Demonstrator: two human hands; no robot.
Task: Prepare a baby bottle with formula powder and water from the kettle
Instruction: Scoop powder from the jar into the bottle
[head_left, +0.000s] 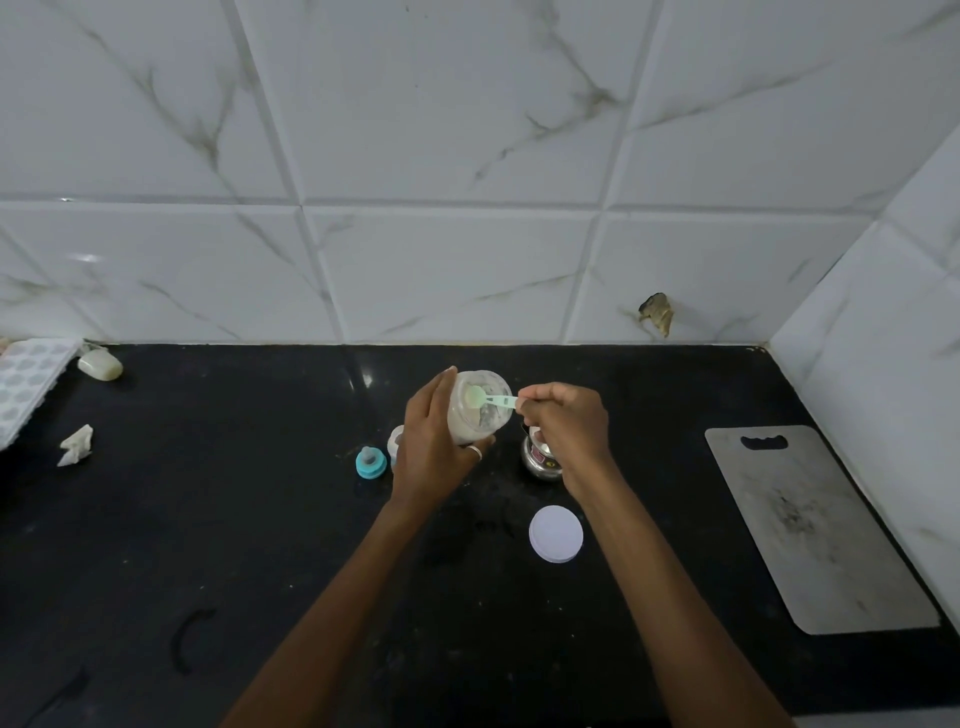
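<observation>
Head view: left hand (431, 447) is gripping the tilted jar (480, 413) so the right hand (563, 426), pinching the scoop (493, 400) from 3 o'clock, is reaching powder (465, 423); the bottle (396, 441), probably, is standing at the jar's 8 o'clock.

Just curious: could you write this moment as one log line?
step: scooping | left hand: holds tilted powder jar | right hand: pinches green scoop, bowl in jar mouth | lid: off, on counter

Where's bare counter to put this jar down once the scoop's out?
Bare counter lies between the white lid and the cutting board, and widely between the crumpled paper and the teal teat ring. Crowded beneath the left hand and right hand: bottle, that ring and steel pot stand close together.
</observation>
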